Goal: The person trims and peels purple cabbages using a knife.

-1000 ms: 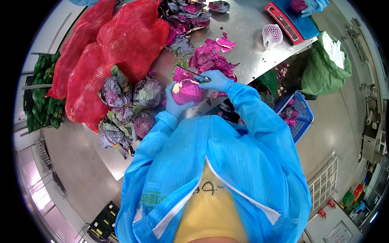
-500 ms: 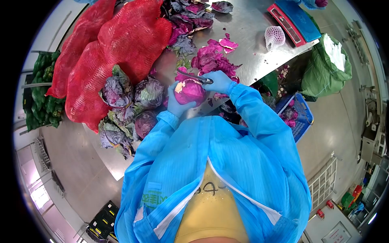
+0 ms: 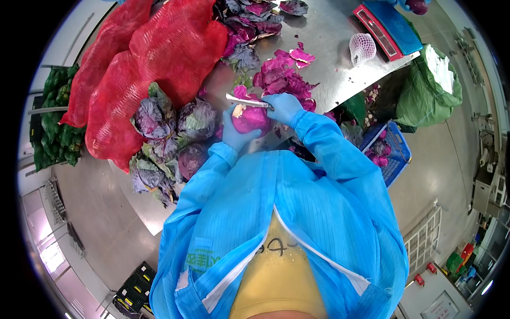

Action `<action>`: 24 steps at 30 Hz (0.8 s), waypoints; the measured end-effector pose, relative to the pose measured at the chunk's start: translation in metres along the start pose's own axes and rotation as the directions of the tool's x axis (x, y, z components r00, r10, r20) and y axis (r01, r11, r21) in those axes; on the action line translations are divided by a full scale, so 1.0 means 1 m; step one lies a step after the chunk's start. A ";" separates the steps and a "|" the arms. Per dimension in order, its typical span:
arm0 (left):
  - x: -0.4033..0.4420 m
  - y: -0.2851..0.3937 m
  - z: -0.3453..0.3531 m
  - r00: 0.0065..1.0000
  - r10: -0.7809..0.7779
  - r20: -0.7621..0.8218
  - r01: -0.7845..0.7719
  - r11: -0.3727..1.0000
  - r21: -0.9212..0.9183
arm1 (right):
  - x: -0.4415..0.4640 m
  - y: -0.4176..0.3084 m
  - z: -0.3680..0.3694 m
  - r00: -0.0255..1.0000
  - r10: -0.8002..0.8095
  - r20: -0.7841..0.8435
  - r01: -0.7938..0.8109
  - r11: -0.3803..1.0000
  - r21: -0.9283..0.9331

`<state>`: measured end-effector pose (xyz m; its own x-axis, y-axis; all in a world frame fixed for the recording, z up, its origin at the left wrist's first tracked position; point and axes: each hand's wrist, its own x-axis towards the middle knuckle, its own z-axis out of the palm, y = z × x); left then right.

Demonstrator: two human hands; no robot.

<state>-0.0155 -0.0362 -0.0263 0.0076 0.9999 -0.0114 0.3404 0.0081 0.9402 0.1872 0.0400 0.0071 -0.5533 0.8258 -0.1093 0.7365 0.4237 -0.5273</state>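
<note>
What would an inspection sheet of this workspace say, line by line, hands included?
Surface: shiny steel table, strewn with loose cabbage leaves.
Job's things: red cabbage; knife over it, contact unclear.
Clutter: those leaves; white foam net beside the scale.
Hands: gloved left hand holds the cabbage; gloved right hand grips the knife.
Cables: nothing seen.
Surroundings: red mesh sacks and leafy cabbages left; blue crate and green sack right.

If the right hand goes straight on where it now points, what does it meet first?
Probably the purple cabbage in the left hand; depth is unclear, so the right hand might pass above.
</note>
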 end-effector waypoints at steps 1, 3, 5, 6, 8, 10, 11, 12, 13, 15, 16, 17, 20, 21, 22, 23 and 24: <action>0.000 0.000 0.001 1.000 -0.002 0.002 0.002 1.000 -0.004 | -0.002 -0.001 -0.002 1.000 0.019 -0.016 -0.019 1.000 0.010; 0.001 0.001 0.001 1.000 0.019 0.006 -0.018 1.000 -0.023 | -0.004 -0.001 -0.003 0.999 0.038 -0.032 -0.037 0.999 0.018; 0.000 0.004 0.000 1.000 0.016 0.015 -0.016 1.000 -0.010 | -0.005 -0.002 -0.001 0.994 0.087 -0.060 -0.086 0.996 0.013; -0.001 0.007 0.001 1.000 0.017 0.005 -0.017 1.000 0.010 | -0.005 0.002 0.004 0.985 0.127 -0.121 -0.117 0.989 0.086; -0.006 0.018 -0.001 0.998 0.065 0.020 -0.066 0.996 0.062 | 0.001 0.028 0.027 0.953 0.197 -0.230 -0.180 0.979 0.094; -0.011 0.022 0.004 0.987 0.154 0.037 -0.152 0.988 -0.039 | -0.003 0.032 0.027 0.933 0.289 -0.214 -0.258 0.953 0.162; -0.015 0.022 0.007 0.988 0.150 0.023 -0.146 0.981 -0.128 | -0.007 0.033 0.029 0.907 0.380 -0.182 -0.336 0.913 0.232; -0.017 0.021 0.005 0.988 0.155 0.019 -0.153 0.984 -0.092 | -0.014 0.025 0.020 0.899 0.408 -0.160 -0.349 0.887 0.303; -0.015 0.018 0.003 0.986 0.165 0.013 -0.164 0.985 -0.057 | -0.019 0.021 0.021 0.898 0.410 -0.157 -0.351 0.885 0.305; -0.012 0.007 0.002 0.986 0.168 -0.014 -0.168 0.984 -0.066 | -0.024 0.016 0.019 0.899 0.348 -0.265 -0.201 0.866 0.458; -0.012 0.006 0.002 0.988 0.154 -0.004 -0.154 0.985 -0.072 | -0.025 0.011 0.013 0.924 0.285 -0.255 -0.144 0.877 0.459; -0.012 0.004 0.002 0.990 0.139 0.008 -0.138 0.987 -0.078 | -0.025 0.009 0.013 0.925 0.285 -0.252 -0.145 0.876 0.459; -0.011 0.001 0.002 0.981 0.191 0.019 -0.190 0.982 -0.006 | -0.018 0.010 0.017 0.980 0.183 -0.075 -0.101 0.789 0.606; -0.011 0.002 0.002 0.978 0.206 0.017 -0.206 0.978 0.014 | -0.016 0.009 0.013 0.980 0.182 -0.078 -0.098 0.789 0.606; -0.012 0.002 0.002 0.978 0.207 0.014 -0.207 0.978 0.013 | -0.014 0.009 0.007 0.990 0.132 -0.050 -0.079 0.811 0.579; -0.012 0.002 0.002 0.978 0.209 0.013 -0.209 0.978 0.014 | -0.013 0.009 0.001 0.996 0.083 -0.020 -0.058 0.832 0.552; -0.012 0.003 0.002 0.981 0.191 0.021 -0.191 0.982 0.009 | -0.012 0.006 -0.008 0.996 0.082 -0.022 -0.056 0.832 0.552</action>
<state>-0.0126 -0.0486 -0.0236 0.0923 0.9826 0.1609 0.3407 -0.1830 0.9222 0.2013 0.0356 0.0122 -0.4823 0.8657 -0.1338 0.4291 0.1004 -0.8976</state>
